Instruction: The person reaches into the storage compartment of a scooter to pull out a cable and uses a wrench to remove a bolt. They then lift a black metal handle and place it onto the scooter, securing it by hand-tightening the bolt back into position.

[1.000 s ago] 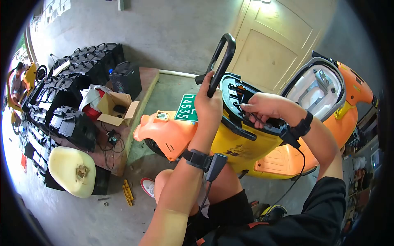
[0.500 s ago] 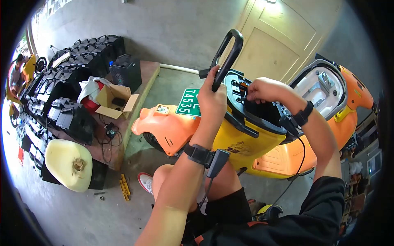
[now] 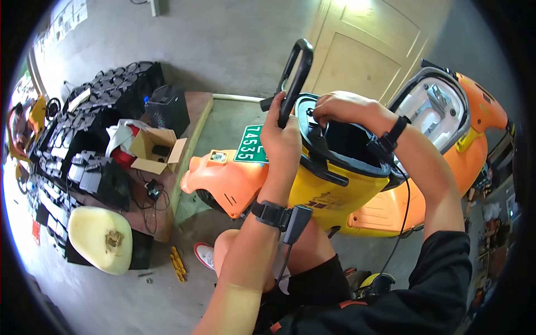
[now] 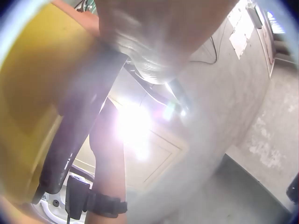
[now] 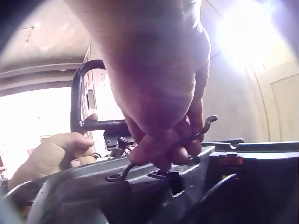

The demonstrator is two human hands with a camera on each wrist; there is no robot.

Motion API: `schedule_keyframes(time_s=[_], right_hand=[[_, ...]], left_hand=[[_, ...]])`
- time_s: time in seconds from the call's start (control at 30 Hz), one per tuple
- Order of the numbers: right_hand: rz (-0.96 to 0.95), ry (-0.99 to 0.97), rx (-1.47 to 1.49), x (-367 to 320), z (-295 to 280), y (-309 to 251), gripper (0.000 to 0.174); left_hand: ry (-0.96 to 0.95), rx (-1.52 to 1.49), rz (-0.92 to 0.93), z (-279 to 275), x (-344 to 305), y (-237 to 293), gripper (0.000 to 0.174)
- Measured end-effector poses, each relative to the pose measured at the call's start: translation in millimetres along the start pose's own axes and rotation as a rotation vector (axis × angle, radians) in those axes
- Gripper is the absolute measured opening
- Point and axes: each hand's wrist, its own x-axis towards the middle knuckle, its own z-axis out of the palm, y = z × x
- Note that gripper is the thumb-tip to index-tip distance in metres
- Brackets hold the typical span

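A black looped handle point(image 3: 305, 62) rises from the end of the yellow scooter body point(image 3: 329, 192). My left hand point(image 3: 282, 144) has its fingers round the handle's lower part. Over the rim of the open compartment point(image 3: 353, 140), my right hand point(image 3: 347, 107) is bent down with its fingertips together. In the right wrist view, this hand point(image 5: 159, 88) pinches a thin, bent dark rod point(image 5: 209, 123), whose looped lower end lies by the rim. My left hand point(image 5: 58, 151) shows beside the handle point(image 5: 77, 100) there. Glare and my wrist hide the grip in the left wrist view.
Black battery cases point(image 3: 106, 178) and an open cardboard box point(image 3: 149, 163) stand on a low platform at left. A pale seat point(image 3: 89, 237) and yellow tool point(image 3: 177, 264) lie nearby. Behind is a door point(image 3: 363, 72); a raised lid point(image 3: 435, 114) stands right.
My right hand has moved up and left, from over the compartment's inside to its rim near the handle. My left hand keeps its hold on the handle; the head view has shifted slightly.
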Motion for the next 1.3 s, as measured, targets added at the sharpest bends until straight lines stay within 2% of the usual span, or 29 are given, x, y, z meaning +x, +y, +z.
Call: schedule_keyframes(time_s=[0.03,0.1,0.13,0.2,0.23,0.33,0.47,0.57,0.6,0.7,0.73,0.87,0.97,1.0,1.3], right_hand=[[0.021,0.023,0.002,2.9,-0.7,-0.2,0.01],[-0.071,-0.034,-0.139,9.4,-3.5,-0.1,0.007],[-0.048,-0.012,-0.141,13.9,-5.2,0.6,0.007],[-0.235,-0.051,-0.315,22.8,-5.7,1.9,0.004],[-0.223,-0.035,-0.318,23.4,-6.9,0.2,0.004],[-0.353,0.06,-0.53,21.6,-7.4,-6.7,0.005],[-0.37,0.064,-0.554,20.0,-3.0,-5.2,0.01],[-0.418,0.068,-0.617,23.2,-5.4,-4.8,0.007],[-0.379,0.016,-0.623,23.5,-5.9,-7.1,0.007],[-0.392,0.064,-0.618,24.3,-6.5,-8.2,0.007],[-0.331,0.026,-0.56,23.4,-5.4,-7.1,0.009],[-0.295,-0.017,-0.472,21.4,-13.0,-11.7,0.021],[-0.302,-0.044,-0.535,28.4,-9.6,-7.5,0.023],[-0.396,0.054,-0.565,28.0,-9.2,-5.4,0.007],[-0.525,0.188,-0.621,28.6,-7.7,-3.2,0.015]], left_hand=[[0.029,-0.007,0.116,2.6,0.8,-0.7,0.04],[0.006,-0.01,-0.021,0.7,-3.6,15.0,0.043],[0.019,-0.023,-0.005,1.2,-3.5,12.3,0.043],[0.066,-0.05,0.057,6.1,-0.8,8.8,0.043],[0.03,-0.033,0.008,2.6,-3.4,10.7,0.043],[0.016,-0.076,-0.006,3.4,-2.1,6.9,0.043],[0.028,-0.068,0.039,3.1,-0.4,6.6,0.044],[0.01,-0.036,0.031,2.1,-3.1,11.3,0.045],[0.016,-0.036,0.032,2.2,-2.3,8.5,0.045],[0.021,-0.059,0.023,1.0,1.2,5.5,0.044],[0.031,-0.049,0.027,1.5,1.3,3.7,0.043],[0.033,-0.056,0.005,2.2,-0.9,5.5,0.043],[0.035,-0.051,0.024,1.9,2.2,-3.3,0.043],[0.037,-0.049,0.042,1.6,4.5,-7.3,0.043],[0.054,-0.027,0.034,4.0,-4.4,14.6,0.037]])
